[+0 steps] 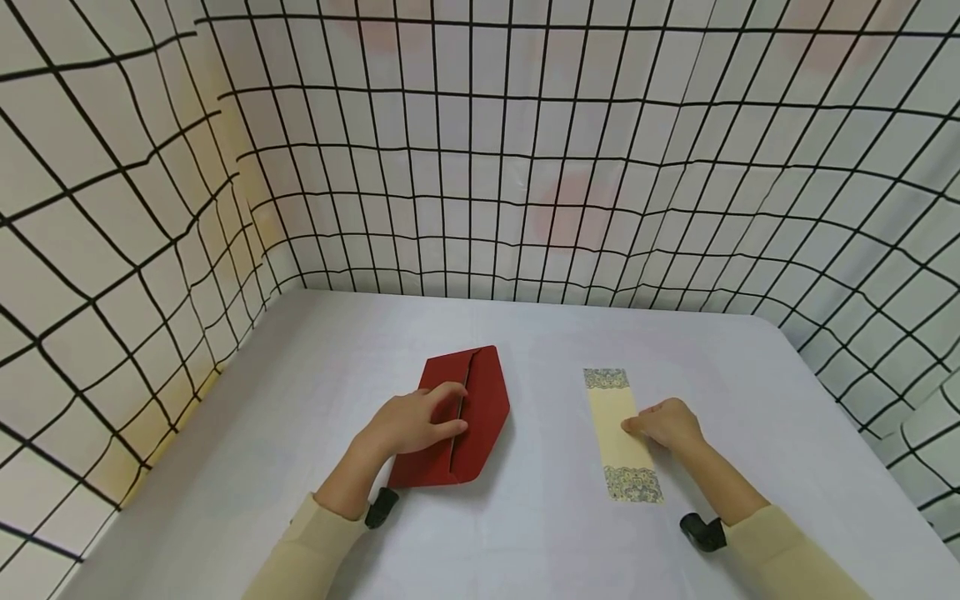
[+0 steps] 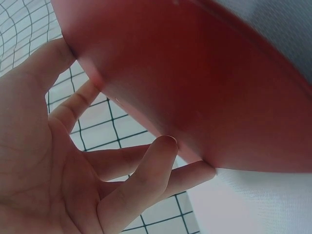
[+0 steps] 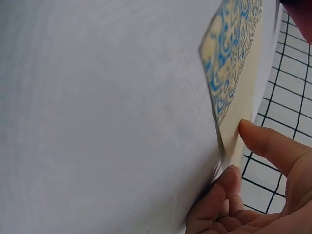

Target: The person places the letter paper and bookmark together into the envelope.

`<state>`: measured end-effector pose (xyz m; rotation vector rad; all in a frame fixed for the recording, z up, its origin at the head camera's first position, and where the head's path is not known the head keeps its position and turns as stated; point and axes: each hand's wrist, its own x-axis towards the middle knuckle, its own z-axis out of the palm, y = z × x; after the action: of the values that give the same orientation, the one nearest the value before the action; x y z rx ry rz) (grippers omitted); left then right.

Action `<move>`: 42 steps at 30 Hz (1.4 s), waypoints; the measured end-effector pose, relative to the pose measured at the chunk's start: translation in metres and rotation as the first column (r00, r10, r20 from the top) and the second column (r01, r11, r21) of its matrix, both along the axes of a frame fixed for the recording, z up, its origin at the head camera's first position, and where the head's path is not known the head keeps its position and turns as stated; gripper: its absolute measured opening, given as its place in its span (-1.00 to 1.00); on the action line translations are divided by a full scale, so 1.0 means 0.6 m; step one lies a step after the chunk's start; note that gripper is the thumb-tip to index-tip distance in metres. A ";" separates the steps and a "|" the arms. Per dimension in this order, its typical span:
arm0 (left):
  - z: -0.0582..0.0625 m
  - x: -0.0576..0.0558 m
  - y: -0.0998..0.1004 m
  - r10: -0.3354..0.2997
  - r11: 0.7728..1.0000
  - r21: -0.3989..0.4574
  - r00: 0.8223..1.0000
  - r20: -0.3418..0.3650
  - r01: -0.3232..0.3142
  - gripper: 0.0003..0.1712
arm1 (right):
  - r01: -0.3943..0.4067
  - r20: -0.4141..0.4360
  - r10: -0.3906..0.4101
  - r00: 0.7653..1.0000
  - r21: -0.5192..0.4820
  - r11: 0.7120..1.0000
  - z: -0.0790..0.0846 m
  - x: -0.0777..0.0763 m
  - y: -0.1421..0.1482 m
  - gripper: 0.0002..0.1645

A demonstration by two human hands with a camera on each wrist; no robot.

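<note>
A red paper envelope [image 1: 487,408] lies on the table left of centre, its slit-like opening slightly gapped. My left hand [image 1: 411,423] holds it from above, with bent index finger and thumb at the opening. Along the edge of the red paper [image 2: 195,87], the left wrist view shows spread fingertips [image 2: 163,146], some partly hidden behind it. To the right lies a cream paper strip [image 1: 618,417] with a blue-patterned band at each end. My right hand [image 1: 667,423] pinches its right edge between thumb [image 3: 268,144] and fingers, lifting that edge slightly.
A white cloth covers the table [image 1: 540,533]. Black grid netting [image 1: 487,158] over pale fabric stands behind and at both sides. Small black wrist devices, the left one [image 1: 382,508] and the right one [image 1: 702,532], hang beside the cream sleeves.
</note>
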<state>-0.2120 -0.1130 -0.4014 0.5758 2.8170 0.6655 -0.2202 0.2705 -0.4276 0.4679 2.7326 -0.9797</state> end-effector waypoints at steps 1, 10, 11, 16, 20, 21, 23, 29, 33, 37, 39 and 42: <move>0.000 0.000 0.000 0.001 1.000 0.000 1.000 0.001 -0.001 -0.48 | 0.001 -0.001 -0.001 1.000 -0.016 1.000 0.000 0.000 0.001 -0.40; -0.003 0.002 0.000 -0.002 1.000 0.007 1.000 0.002 0.002 -0.49 | -0.015 0.043 0.028 0.999 -0.265 0.964 0.000 0.001 0.021 -0.67; -0.004 0.002 0.000 -0.003 1.000 0.006 1.000 0.001 0.003 -0.49 | -0.018 0.047 0.033 0.998 -0.287 0.958 0.001 0.001 0.023 -0.69; -0.003 0.002 0.000 -0.002 1.000 0.007 1.000 -0.001 0.002 -0.49 | -0.053 0.040 0.076 0.996 -0.402 0.914 0.009 0.002 0.026 -0.67; -0.002 0.002 0.000 -0.002 1.000 0.003 1.000 -0.009 0.002 -0.49 | -0.091 0.003 0.105 0.994 -0.467 0.879 0.015 0.003 0.024 -0.60; -0.002 0.002 0.000 -0.001 1.000 0.001 1.000 -0.010 0.001 -0.49 | -0.095 -0.003 0.106 0.994 -0.481 0.872 0.016 0.003 0.023 -0.59; -0.002 0.002 0.000 -0.001 1.000 0.001 1.000 -0.011 0.001 -0.49 | -0.108 -0.023 0.112 0.993 -0.505 0.856 0.018 0.003 0.020 -0.58; -0.003 0.001 -0.002 0.000 1.000 0.002 1.000 -0.006 0.000 -0.49 | -0.138 -0.060 0.126 0.990 -0.560 0.817 0.024 0.005 0.005 -0.63; -0.003 -0.001 -0.001 -0.007 1.000 0.003 1.000 -0.012 0.007 -0.49 | -0.148 -0.068 0.134 0.989 -0.592 0.792 0.031 0.008 -0.007 -0.61; -0.002 -0.001 -0.001 -0.008 1.000 0.001 1.000 -0.014 0.008 -0.49 | -0.158 -0.075 0.143 0.987 -0.624 0.765 0.039 0.013 -0.018 -0.59; -0.002 -0.001 0.000 -0.008 1.000 0.002 1.000 -0.015 0.008 -0.49 | -0.154 -0.078 0.136 0.988 -0.640 0.753 0.044 0.016 -0.024 -0.61; -0.001 -0.001 0.000 -0.007 1.000 0.002 1.000 -0.015 0.007 -0.48 | -0.164 -0.090 0.140 0.986 -0.656 0.736 0.050 0.020 -0.033 -0.64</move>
<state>-0.2128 -0.1132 -0.4023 0.5933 2.8268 0.6655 -0.2081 0.2508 -0.3976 0.0877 2.1669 -1.8009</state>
